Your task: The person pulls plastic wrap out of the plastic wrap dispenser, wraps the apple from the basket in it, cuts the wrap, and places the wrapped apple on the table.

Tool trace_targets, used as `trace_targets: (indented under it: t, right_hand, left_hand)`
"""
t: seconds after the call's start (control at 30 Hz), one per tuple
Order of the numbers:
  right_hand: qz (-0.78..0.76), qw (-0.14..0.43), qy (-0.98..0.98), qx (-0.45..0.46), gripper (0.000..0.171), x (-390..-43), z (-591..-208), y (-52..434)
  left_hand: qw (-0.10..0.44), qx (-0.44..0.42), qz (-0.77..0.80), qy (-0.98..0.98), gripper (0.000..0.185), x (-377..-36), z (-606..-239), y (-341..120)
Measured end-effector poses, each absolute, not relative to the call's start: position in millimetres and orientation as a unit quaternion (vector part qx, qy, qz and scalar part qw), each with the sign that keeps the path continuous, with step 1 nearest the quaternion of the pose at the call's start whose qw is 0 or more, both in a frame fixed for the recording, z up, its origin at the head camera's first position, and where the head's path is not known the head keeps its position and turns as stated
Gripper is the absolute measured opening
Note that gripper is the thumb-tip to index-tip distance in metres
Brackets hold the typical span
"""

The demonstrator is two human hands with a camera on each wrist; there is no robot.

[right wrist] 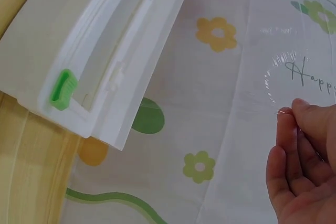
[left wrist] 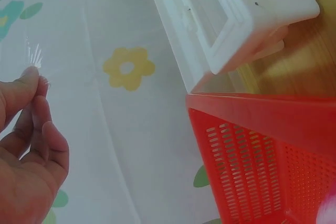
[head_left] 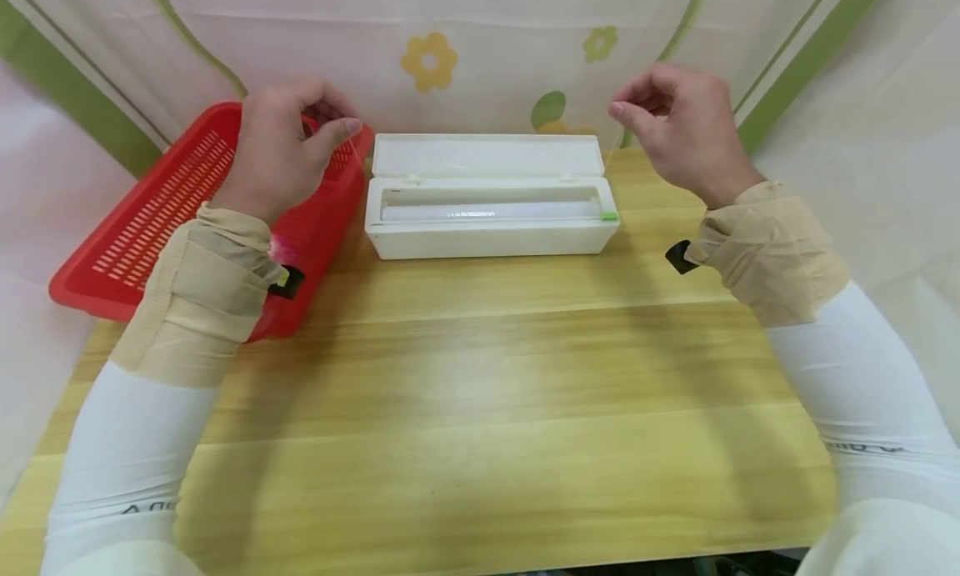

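Observation:
A white cling-film dispenser box (head_left: 491,226) lies on the wooden table (head_left: 480,393) with its lid (head_left: 487,155) open and a roll inside. A green slider (head_left: 609,216) sits at its right end, also seen in the right wrist view as the green slider (right wrist: 62,88). A clear sheet of film (right wrist: 283,61) is stretched up from the box between both hands. My left hand (head_left: 341,122) pinches its left corner (left wrist: 35,53) above the red basket. My right hand (head_left: 618,109) pinches the right corner, raised over the box's right end.
A red slotted plastic basket (head_left: 172,209) stands left of the box, touching its end, and fills the lower right of the left wrist view as the basket (left wrist: 262,156). A flowered cloth (head_left: 427,59) hangs close behind. Bare tabletop lies in front of the box.

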State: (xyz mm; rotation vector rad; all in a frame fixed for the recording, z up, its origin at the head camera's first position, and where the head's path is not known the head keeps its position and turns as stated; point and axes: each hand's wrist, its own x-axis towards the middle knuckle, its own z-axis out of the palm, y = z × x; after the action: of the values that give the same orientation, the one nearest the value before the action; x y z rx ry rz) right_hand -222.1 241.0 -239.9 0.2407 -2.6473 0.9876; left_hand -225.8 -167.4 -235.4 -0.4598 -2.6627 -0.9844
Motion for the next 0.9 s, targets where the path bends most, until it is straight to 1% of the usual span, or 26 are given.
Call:
trace_targets:
  t: [0.13,0.4,0.6,0.67,0.8,0.9]
  right_hand:
    - [0.349,0.163,-0.92,0.079,0.019,-223.1,-233.5,242.2]
    - [0.343,0.151,-0.924,0.081,0.019,-226.2,-225.5,241.6]
    - [0.335,0.148,-0.927,0.084,0.018,-229.1,-219.4,243.0]
    - [0.334,0.148,-0.927,0.084,0.018,-229.3,-218.1,242.8]
    - [0.326,0.159,-0.927,0.093,0.019,-229.4,-215.4,240.7]
    - [0.328,0.163,-0.925,0.098,0.018,-229.1,-212.2,238.5]
  left_hand:
    - [0.145,-0.164,-0.342,-0.914,0.016,-228.3,-231.7,-165.0]
    - [0.152,-0.151,-0.358,-0.909,0.015,-229.9,-223.5,-163.9]
    - [0.161,-0.154,-0.356,-0.907,0.018,-230.5,-220.4,-163.0]
    - [0.161,-0.156,-0.357,-0.907,0.018,-230.8,-219.7,-163.0]
    - [0.151,-0.151,-0.363,-0.907,0.011,-230.8,-216.5,-164.7]
    - [0.146,-0.144,-0.361,-0.91,0.011,-229.9,-212.6,-166.6]
